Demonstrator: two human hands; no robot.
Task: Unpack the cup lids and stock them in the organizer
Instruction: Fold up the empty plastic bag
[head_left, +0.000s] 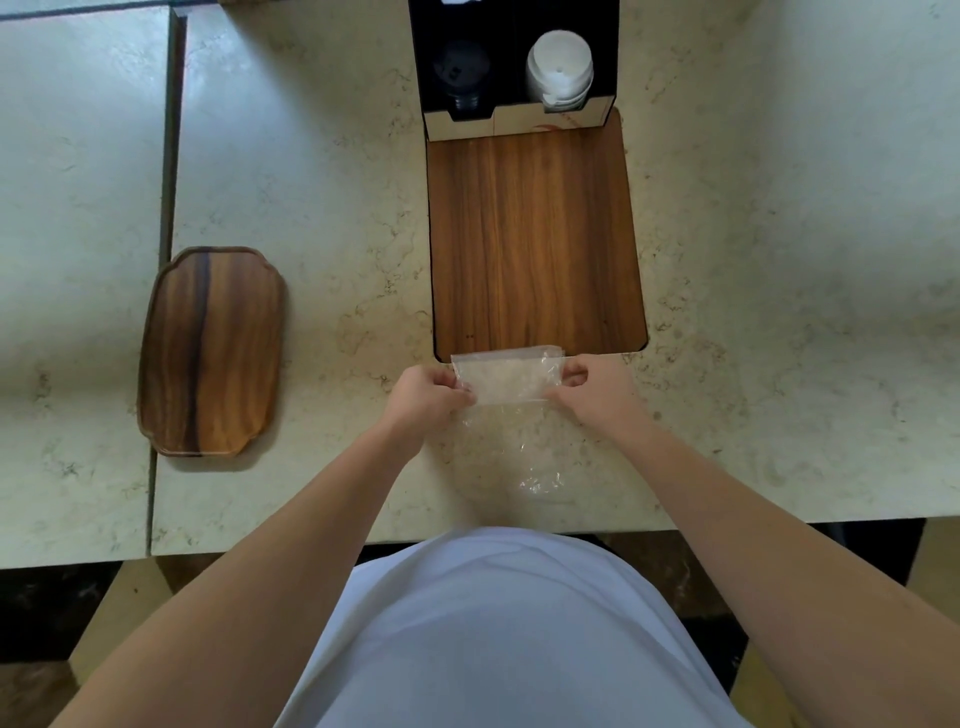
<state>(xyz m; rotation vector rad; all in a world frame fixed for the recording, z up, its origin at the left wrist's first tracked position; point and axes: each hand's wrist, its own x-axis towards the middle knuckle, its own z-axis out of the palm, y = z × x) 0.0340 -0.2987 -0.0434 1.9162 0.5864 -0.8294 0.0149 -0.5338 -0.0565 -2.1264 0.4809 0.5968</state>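
Nearest the camera, a white shirt (498, 623) filled the lower frame and hid the near edge of the worktop (322, 218), a pale marbled surface with a seam running down its left side. Both forearms reached forward. The left hand (426, 395) and right hand (592, 387) each pinched one end of a clear plastic bag (506, 379), fingers curled on its folded upper part; the bag's lower portion lay crumpled and nearly invisible against the worktop, and its contents could not be made out. The bag's far edge overlapped the near edge of a wooden board (535, 239). Well to the left sat a small dark-grained wooden tray (213, 353). At the far end of the board stood the black organizer (514, 73), cut off by the top of the frame: white lids (560, 67) stacked in its right compartment, dark lids (462, 73) barely discernible in the left. A reddish mark on its front lip was unreadable.
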